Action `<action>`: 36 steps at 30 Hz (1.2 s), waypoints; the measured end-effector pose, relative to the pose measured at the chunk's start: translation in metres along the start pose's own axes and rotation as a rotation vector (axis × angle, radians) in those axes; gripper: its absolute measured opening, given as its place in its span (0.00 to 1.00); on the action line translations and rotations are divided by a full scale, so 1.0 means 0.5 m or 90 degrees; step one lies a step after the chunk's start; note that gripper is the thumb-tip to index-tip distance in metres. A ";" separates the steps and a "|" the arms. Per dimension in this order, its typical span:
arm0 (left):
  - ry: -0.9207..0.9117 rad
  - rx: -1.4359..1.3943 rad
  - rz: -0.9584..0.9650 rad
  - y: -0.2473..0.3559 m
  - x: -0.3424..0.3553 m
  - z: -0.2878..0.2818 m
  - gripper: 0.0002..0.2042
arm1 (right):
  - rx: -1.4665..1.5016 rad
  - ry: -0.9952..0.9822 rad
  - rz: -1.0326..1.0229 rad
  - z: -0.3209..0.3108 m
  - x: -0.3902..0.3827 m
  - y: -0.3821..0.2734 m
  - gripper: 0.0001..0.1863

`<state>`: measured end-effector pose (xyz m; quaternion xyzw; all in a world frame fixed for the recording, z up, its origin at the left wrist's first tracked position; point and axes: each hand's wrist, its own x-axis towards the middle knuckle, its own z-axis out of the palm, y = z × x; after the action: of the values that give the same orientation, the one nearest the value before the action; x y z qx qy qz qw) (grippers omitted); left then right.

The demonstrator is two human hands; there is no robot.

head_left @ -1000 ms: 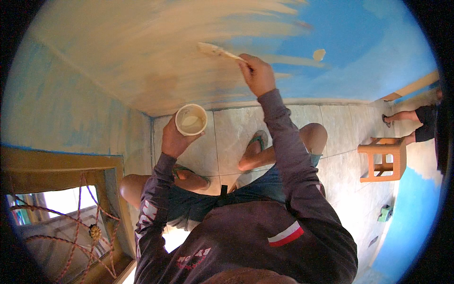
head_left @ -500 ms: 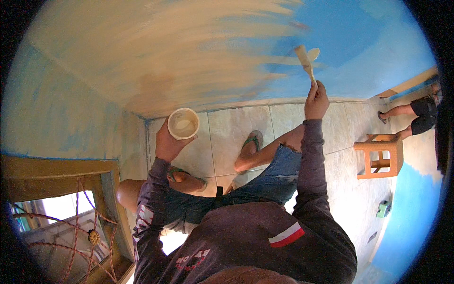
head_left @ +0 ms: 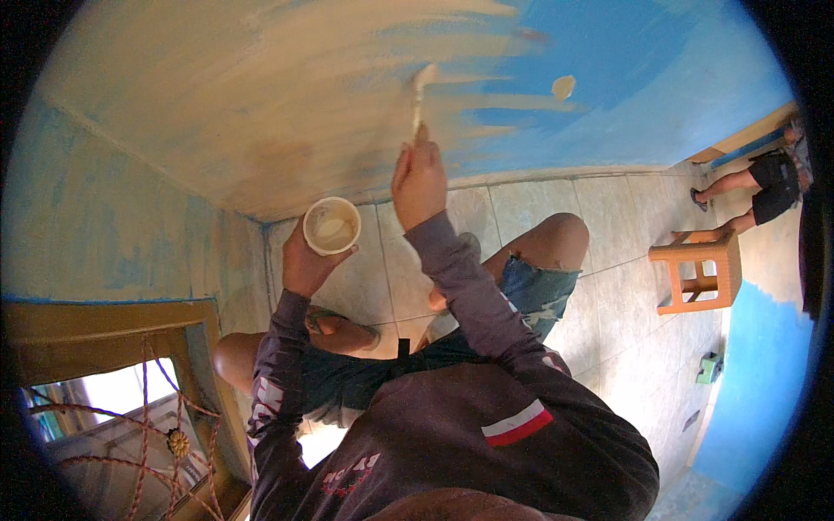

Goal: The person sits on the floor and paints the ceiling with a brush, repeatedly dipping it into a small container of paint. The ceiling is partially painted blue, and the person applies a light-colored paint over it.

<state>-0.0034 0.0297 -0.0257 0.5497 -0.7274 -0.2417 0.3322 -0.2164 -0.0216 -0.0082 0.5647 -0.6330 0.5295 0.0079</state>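
My left hand (head_left: 306,265) grips a white cup (head_left: 331,225) with pale cream paint inside. My right hand (head_left: 420,181) is closed on a paintbrush (head_left: 420,97), whose bristles are on or close to the wall (head_left: 261,69), streaked cream over blue; exact contact is hard to tell. A small pale patch (head_left: 563,87) shows in the blue area to the right of the brush.
An orange plastic stool (head_left: 708,252) stands on the tiled floor (head_left: 608,260) at right, beside another person's legs (head_left: 738,182). A small green object (head_left: 709,367) lies by the blue right wall. A wooden-framed opening (head_left: 104,317) with braided cords is at lower left.
My right hand went right with the brush toward the blue area, then came back left to the cream streaks, now more upright. My left hand with the cup has shifted slightly left.
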 end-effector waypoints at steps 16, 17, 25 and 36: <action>0.003 -0.014 -0.037 -0.001 -0.004 -0.011 0.38 | 0.186 -0.140 -0.076 -0.021 0.082 0.021 0.14; 0.003 -0.016 -0.038 -0.002 -0.003 -0.011 0.38 | 0.190 -0.128 -0.024 -0.042 0.101 0.045 0.13; 0.021 0.012 -0.007 -0.016 -0.006 -0.004 0.38 | -0.057 0.002 -0.014 -0.255 0.177 0.264 0.14; 0.000 0.009 -0.001 -0.015 -0.007 0.001 0.38 | 0.118 0.012 0.019 -0.233 0.134 0.144 0.13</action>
<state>0.0019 0.0309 -0.0322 0.5526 -0.7285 -0.2368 0.3285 -0.3612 -0.0039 0.0362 0.5488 -0.5892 0.5912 -0.0462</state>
